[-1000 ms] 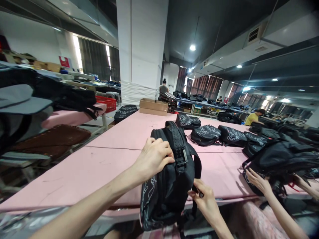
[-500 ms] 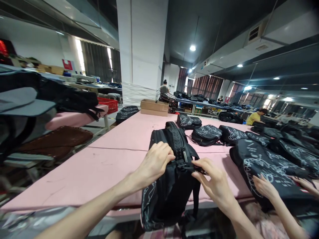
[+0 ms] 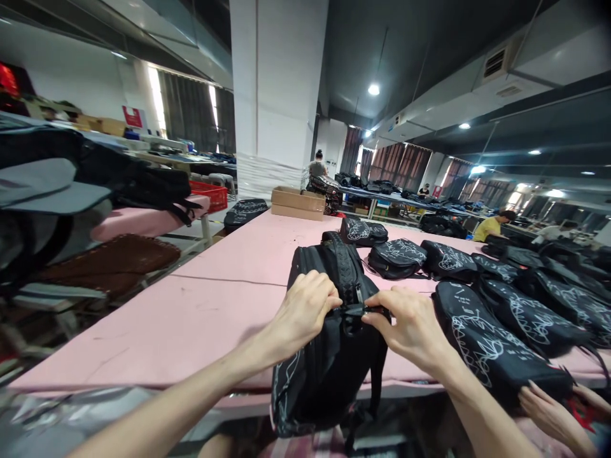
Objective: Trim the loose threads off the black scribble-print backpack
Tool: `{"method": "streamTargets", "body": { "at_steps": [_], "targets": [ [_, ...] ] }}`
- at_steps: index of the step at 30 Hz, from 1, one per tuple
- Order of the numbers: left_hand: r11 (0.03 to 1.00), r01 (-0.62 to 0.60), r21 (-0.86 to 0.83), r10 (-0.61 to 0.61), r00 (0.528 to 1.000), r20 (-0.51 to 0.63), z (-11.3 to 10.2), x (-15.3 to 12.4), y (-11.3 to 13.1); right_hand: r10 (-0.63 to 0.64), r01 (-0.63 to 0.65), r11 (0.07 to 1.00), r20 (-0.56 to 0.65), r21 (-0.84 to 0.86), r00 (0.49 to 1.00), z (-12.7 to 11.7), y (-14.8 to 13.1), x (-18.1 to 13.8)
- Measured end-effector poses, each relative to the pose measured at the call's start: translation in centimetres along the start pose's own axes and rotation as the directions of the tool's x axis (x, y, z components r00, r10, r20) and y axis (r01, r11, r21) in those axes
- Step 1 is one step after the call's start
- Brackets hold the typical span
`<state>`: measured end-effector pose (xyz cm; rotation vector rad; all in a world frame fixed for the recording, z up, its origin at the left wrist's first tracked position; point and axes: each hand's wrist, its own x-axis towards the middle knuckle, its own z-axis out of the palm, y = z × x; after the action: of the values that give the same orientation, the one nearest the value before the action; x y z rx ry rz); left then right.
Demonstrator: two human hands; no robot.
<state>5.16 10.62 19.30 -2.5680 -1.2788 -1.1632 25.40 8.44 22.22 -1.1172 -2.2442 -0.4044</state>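
A black backpack [image 3: 329, 375] with white scribble print stands on its edge at the near side of the table, its zipped side facing up. My left hand [image 3: 310, 302] is closed in a pinch on the bag's black fabric beside the zip [image 3: 359, 292]. Across from it, my right hand [image 3: 405, 318] pinches a short black strap [image 3: 356, 310] at the bag's side between thumb and fingers. The fingertips hide the exact pieces they grip. A loose shoulder strap [image 3: 377, 375] hangs down below my right hand.
The pink table [image 3: 157, 337] extends to the left. Several printed backpacks lie at the right, the nearest backpack [image 3: 496, 343] touched by a co-worker's hand [image 3: 548, 413]. A cardboard box [image 3: 298, 203] stands at the far edge by a white pillar [image 3: 277, 95].
My right hand has come slightly closer to my left, fingers still pinched on the strap. The co-worker's hands and the nearest backpack at right have shifted toward the near edge.
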Motion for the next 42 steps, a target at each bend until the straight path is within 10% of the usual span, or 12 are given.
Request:
{"method": "streamTargets", "body": {
  "at_steps": [23,31,37,40,42],
  "targets": [
    [1.000,0.016,-0.009,-0.015,1.000,0.015,-0.2,-0.4,0.5,-0.032,0.020,0.983,0.065,0.181,0.997,0.6,0.5,0.6],
    [0.850,0.201,-0.487,-0.169,0.980,0.108,-4.3,-0.2,-2.9,0.006,-0.019,0.981,0.071,0.191,0.997,0.9,1.0,0.1],
    [0.922,0.372,0.109,-0.345,0.916,-0.204,-7.3,-0.6,-7.0,-0.005,-0.003,0.973,0.035,0.233,0.999,1.3,1.2,-0.3],
    [0.901,0.350,-0.256,-0.372,0.927,-0.040,-6.2,0.7,-4.4,-0.043,0.038,0.963,0.012,0.268,0.999,1.5,1.1,-0.2],
    [0.604,0.436,-0.667,-0.347,0.898,0.272,-4.7,2.1,-1.9,-0.048,0.045,0.965,0.006,0.258,0.999,1.6,0.9,-0.2]
  ]
}}
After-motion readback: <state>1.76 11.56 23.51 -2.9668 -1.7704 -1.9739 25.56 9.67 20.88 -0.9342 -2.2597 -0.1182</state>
